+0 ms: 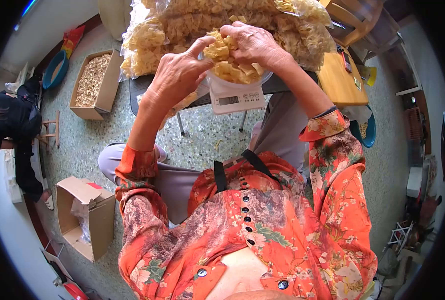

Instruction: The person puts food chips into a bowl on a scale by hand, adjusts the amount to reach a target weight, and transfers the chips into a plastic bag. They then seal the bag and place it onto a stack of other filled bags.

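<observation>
A white digital kitchen scale (237,101) stands at the near edge of a dark table (134,95), its display lit with digits too small to read surely. On it rests a pale bowl (264,80) heaped with dried yellow pieces (232,71). My right hand (256,44) reaches over the bowl's far right side, fingers curled around some of the pieces. At the left rim is my left hand (178,75), thumb and forefinger apart beside the heap. Behind both hands lie large clear bags (302,37) stuffed with similar pieces.
A cardboard box (111,82) of brownish bits sits on the speckled floor at left, near a blue basin (56,70). Below is an open carton (67,215) with plastic inside. A person in black (17,120) bends at far left. At right stands a wooden stool (340,80).
</observation>
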